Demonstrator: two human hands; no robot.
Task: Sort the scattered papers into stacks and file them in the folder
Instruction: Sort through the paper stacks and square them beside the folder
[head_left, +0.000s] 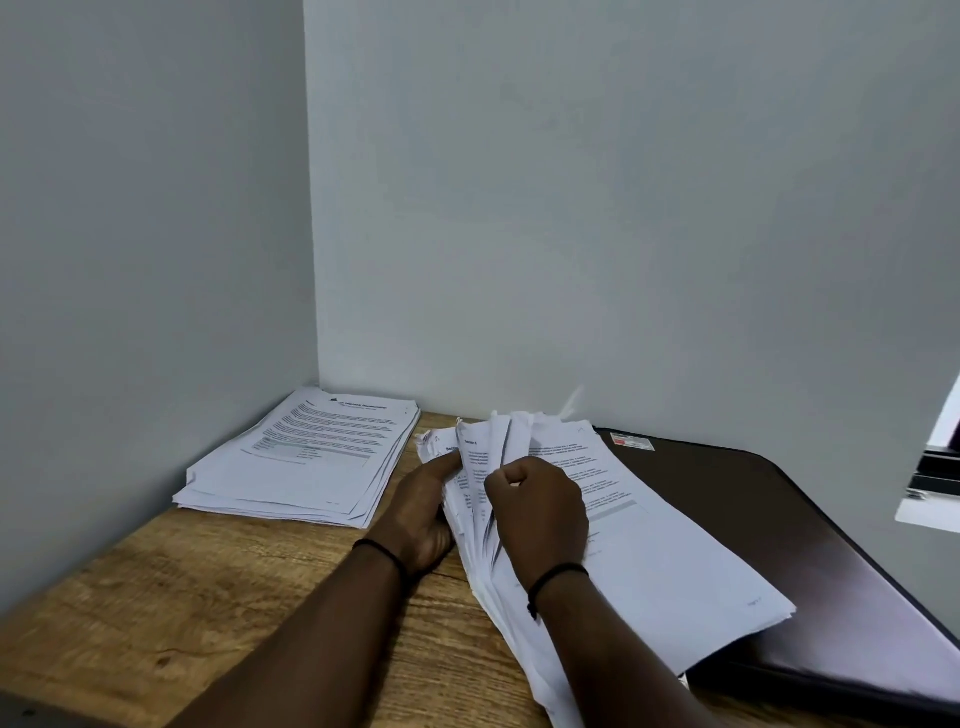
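At a wooden desk (218, 613) set into the corner of two grey walls, a person leafs through a thick, loose sheaf of printed pages (639, 551) that lies partly on the desk and partly over the closed dark brown folder (810, 525) at the right. The left hand (423, 512) is tucked against the sheaf's left edge, thumb on the fanned sheets and fingers apparently curled under them, propping several pages up. The right hand (537, 512) is curled on top, its fingertips pinching or lifting one of the raised sheets; the exact page held cannot be made out. A second, squarer stack of printed papers (306, 460) sits apart in the far left corner, touching the wall.

The step in hand appears to be sorting: pages are being separated from the loose sheaf, with one stack already formed. The next move likely calls for drawing a single sheet free without dragging its neighbours, then carrying it across to the corner stack. Filing looks some way off, since the folder is shut and half covered by the sheaf itself.
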